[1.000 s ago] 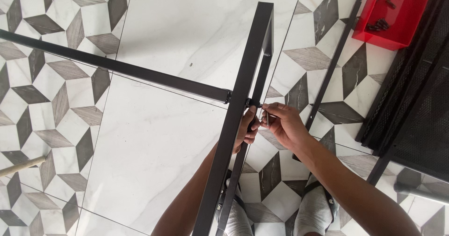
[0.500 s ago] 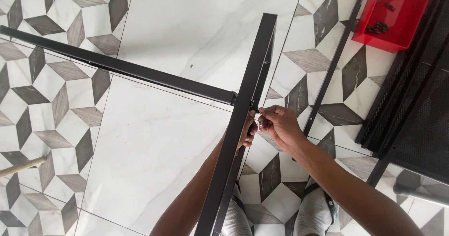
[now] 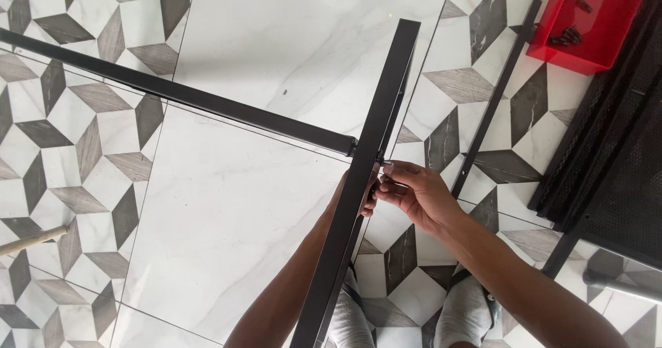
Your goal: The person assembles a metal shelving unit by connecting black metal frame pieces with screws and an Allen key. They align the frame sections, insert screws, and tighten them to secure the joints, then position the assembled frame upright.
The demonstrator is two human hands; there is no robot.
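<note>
The fingertips of the right hand (image 3: 414, 195) are pinched together on a small silver bit, maybe a screw, right at the side of the upright black bar (image 3: 365, 175). It is too small to tell for sure. The left hand (image 3: 358, 195) is mostly hidden behind that bar. Its fingers curl around the bar, likely to keep it steady while the other hand works at the joint.

The upright black bar runs long from the bottom of the view, near the person's shoes (image 3: 469, 313), up and a little to the right. A second black bar (image 3: 179, 94) meets it at the joint and stretches away to the upper left, over the tiled floor (image 3: 227, 217). A thin black rod (image 3: 496, 93) lies on the floor just to the right. A red tray (image 3: 607, 34) with small dark screws sits farther off, at the top right.
</note>
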